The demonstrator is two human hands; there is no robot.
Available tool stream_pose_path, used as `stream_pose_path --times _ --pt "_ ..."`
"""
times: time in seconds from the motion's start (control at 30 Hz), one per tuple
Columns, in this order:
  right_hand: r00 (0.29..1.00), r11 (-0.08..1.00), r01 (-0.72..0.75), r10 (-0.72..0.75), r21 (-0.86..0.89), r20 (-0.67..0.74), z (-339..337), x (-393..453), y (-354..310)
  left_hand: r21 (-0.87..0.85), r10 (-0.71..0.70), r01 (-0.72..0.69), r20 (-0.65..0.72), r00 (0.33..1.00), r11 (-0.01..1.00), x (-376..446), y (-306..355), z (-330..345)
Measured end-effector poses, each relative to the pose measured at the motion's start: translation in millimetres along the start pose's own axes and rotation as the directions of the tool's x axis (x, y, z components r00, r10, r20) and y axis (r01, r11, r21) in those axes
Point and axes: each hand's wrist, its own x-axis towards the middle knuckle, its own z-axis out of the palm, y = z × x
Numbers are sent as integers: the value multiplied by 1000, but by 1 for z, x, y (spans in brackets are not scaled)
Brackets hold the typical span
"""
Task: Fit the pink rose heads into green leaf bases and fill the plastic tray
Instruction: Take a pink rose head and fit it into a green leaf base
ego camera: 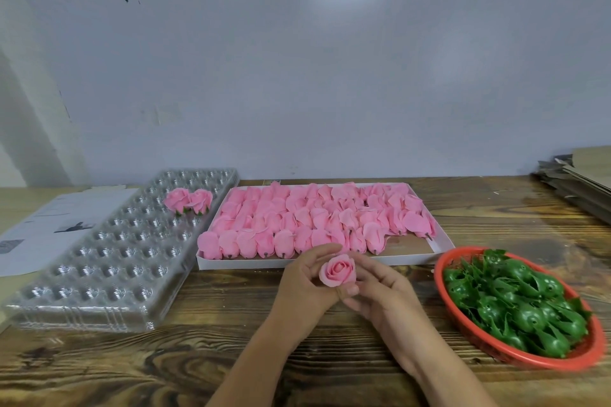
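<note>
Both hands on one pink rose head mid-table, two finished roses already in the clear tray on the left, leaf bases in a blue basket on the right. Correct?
Not quite: the basket is red, not blue, as the head view shows. The rest holds: the left hand and right hand hold one rose head, two finished roses sit in the clear tray, and the leaf bases lie on the right.

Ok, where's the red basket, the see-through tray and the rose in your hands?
red basket (442,287): head view, left rim.
plastic tray (82,314): head view, near edge.
held rose (338,271): head view, petal centre.
</note>
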Motion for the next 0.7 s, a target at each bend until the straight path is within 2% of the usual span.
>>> stream_pose_path --times 0.07,0.13,0.2,0.23,0.3,0.6,0.7 --pt "1000 999 14 -13 -50 25 0 0 1 -25 2 -3 -28 1000 1000 1 1 0" --pt "993 955 116 -114 -275 22 2 -1 6 -24 4 -5 -42 999 1000 1 2 0" --pt "957 790 262 -288 -554 41 5 0 12 -26 7 -8 -39 999 1000 1 1 1" --pt "938 709 306 -340 -636 72 6 0 15 -32 6 -7 -36 999 999 0 1 2" --pt "927 659 325 -365 -678 89 8 -1 18 -48 10 -11 -24 1000 999 -1 2 2" --pt "920 615 283 -392 -736 26 -1 6 28 -54 16 -12 93 996 998 -5 9 2" --pt "928 607 281 -370 -743 49 -1 5 29 -95 58 -53 49 997 994 -6 14 2"
